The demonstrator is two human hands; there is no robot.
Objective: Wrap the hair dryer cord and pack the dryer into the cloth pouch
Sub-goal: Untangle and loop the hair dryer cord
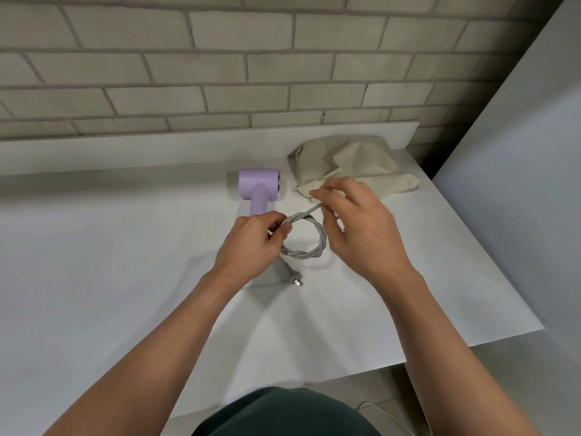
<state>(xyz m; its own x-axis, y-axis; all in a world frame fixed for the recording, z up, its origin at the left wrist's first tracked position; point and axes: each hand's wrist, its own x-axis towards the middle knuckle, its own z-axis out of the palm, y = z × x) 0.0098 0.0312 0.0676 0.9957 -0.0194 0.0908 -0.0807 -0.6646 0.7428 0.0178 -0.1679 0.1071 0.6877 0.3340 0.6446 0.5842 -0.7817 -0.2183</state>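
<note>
On the white table point(125, 247), near the lilac hair dryer point(259, 187), I'm mid-wrap: left hand point(248, 247) pinches the grey cord point(306, 253) coil, right hand point(358, 228) pinches its loose strand. Next I'd judge another loop, then the cloth pouch point(352, 162) lying beyond.

Soft, even indoor light, medium-bright, a bit flat.
Soft grey shadows fell left of the hair dryer point(259, 184) and below the left hand point(248, 247) on the white table point(110, 247). Brick wall point(220, 58) courses bowed toward the edges; top-right corner went dark.
</note>
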